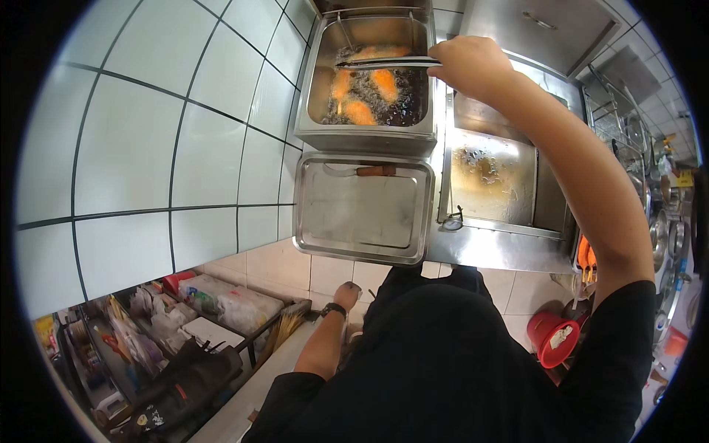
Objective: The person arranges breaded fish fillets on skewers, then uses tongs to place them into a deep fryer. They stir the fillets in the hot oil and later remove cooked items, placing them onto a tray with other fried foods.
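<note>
My right hand (465,63) grips metal tongs (382,63) from the right side of a deep fryer (365,135). The tongs reach left across the fryer, their dark tips just above the bubbling oil (407,105). Several orange, battered-looking pieces of food (385,85) float in that oil, one partly hidden behind the tongs. Low by my left side hangs my left hand (347,295), with a dark watch or band on its wrist. Something pale shows at its fingers, but whether it is held is unclear.
In front of the fryer lies a metal tray (360,216) holding a wooden-handled knife (376,171). A second metal basin (490,183), with a dial thermometer (452,222), is to the right. Tiled wall (133,144) bounds the left; a red bucket (545,340) stands right.
</note>
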`<state>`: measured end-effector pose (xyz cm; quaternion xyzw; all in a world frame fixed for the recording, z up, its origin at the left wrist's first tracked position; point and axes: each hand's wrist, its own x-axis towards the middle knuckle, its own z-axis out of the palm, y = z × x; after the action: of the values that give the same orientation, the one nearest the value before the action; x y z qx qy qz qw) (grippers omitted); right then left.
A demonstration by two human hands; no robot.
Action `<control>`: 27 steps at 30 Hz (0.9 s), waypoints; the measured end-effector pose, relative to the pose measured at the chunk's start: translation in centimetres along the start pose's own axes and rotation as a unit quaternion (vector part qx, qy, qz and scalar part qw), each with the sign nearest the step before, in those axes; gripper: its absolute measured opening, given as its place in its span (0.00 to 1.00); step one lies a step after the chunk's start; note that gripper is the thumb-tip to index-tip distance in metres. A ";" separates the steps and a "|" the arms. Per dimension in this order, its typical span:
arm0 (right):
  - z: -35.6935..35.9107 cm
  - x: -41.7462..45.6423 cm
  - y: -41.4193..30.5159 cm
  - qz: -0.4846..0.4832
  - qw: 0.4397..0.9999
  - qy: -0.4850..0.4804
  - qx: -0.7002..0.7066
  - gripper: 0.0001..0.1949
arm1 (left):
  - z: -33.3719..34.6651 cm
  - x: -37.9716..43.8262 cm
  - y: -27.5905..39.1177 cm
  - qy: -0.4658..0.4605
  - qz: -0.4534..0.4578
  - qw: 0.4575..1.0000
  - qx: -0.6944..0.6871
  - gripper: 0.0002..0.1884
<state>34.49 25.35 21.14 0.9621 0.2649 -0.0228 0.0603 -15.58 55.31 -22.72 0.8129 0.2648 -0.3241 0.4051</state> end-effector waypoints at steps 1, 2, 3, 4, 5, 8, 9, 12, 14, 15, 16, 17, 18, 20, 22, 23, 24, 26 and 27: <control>0.5 -0.2 0.5 -0.001 1.000 0.020 0.000 0.14 | -0.1 0.0 -0.2 0.001 0.012 1.000 0.009 0.19; 0.8 -0.5 1.0 0.000 0.999 0.040 -0.001 0.14 | -0.2 -0.1 -0.3 0.002 0.025 1.000 0.018 0.19; 0.9 -0.8 1.4 0.006 0.999 0.046 0.015 0.14 | -0.1 0.1 -0.6 0.000 0.020 1.000 0.019 0.18; 1.0 -1.2 1.9 0.013 0.998 0.053 0.031 0.14 | 0.0 0.2 -0.9 -0.002 0.017 1.000 0.021 0.18; 1.0 -1.6 2.4 0.021 0.997 0.060 0.046 0.14 | 0.1 0.4 -1.2 -0.004 0.013 1.000 0.024 0.18; 0.4 -3.7 3.8 0.040 0.995 0.069 0.063 0.15 | 0.1 0.9 -1.3 -0.005 0.064 0.997 0.033 0.18; 0.2 -4.6 4.1 0.046 0.994 0.076 0.070 0.15 | 0.1 1.2 -1.5 -0.013 0.103 0.991 0.085 0.17; 0.5 -7.9 4.0 0.103 0.982 0.056 0.150 0.17 | -0.1 2.1 -0.8 -0.031 0.123 0.984 0.124 0.15; -0.5 -9.8 3.4 0.152 0.970 -0.020 0.190 0.18 | 0.0 2.0 0.8 -0.038 0.000 0.999 -0.005 0.14; 1.7 -10.8 4.3 0.129 0.974 0.040 0.182 0.18 | -0.3 2.5 1.2 -0.042 0.051 0.996 0.066 0.13; 1.9 -11.7 4.2 0.156 0.961 0.017 0.229 0.18 | -0.6 3.2 0.3 -0.050 0.103 0.984 0.137 0.13; 1.9 -12.4 3.5 0.184 0.944 -0.005 0.273 0.18 | -0.5 3.9 -0.8 -0.059 0.157 0.964 0.204 0.13; 2.5 -13.3 3.3 0.183 0.936 0.001 0.300 0.19 | -0.4 4.6 -3.1 -0.049 0.196 0.956 0.212 0.13; 4.9 -15.1 2.9 0.188 0.915 0.004 0.357 0.20 | 0.7 5.1 -1.8 -0.049 0.185 0.974 0.121 0.14; 5.6 -17.0 2.3 0.219 0.881 -0.021 0.419 0.21 | -0.1 4.9 -0.5 -0.077 0.142 0.983 0.090 0.15; 5.7 -17.7 1.7 0.237 0.862 -0.038 0.447 0.21 | -0.4 5.9 -1.2 -0.085 0.161 0.973 0.145 0.15; 6.9 -18.4 1.1 0.243 0.852 -0.028 0.463 0.21 | -0.4 5.8 0.4 -0.098 0.126 0.977 0.144 0.14; 9.8 -20.2 0.7 0.241 0.813 0.001 0.530 0.20 | -1.5 7.4 -1.0 -0.131 0.135 0.948 0.257 0.13; 10.7 -20.9 0.4 0.233 0.796 0.020 0.558 0.20 | -0.7 6.0 2.0 -0.076 0.157 0.976 0.130 0.15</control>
<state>16.57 13.04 12.12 0.8621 -0.0246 -0.1323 -0.4885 -10.11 55.87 -25.86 0.8630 0.0582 -0.3490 0.3606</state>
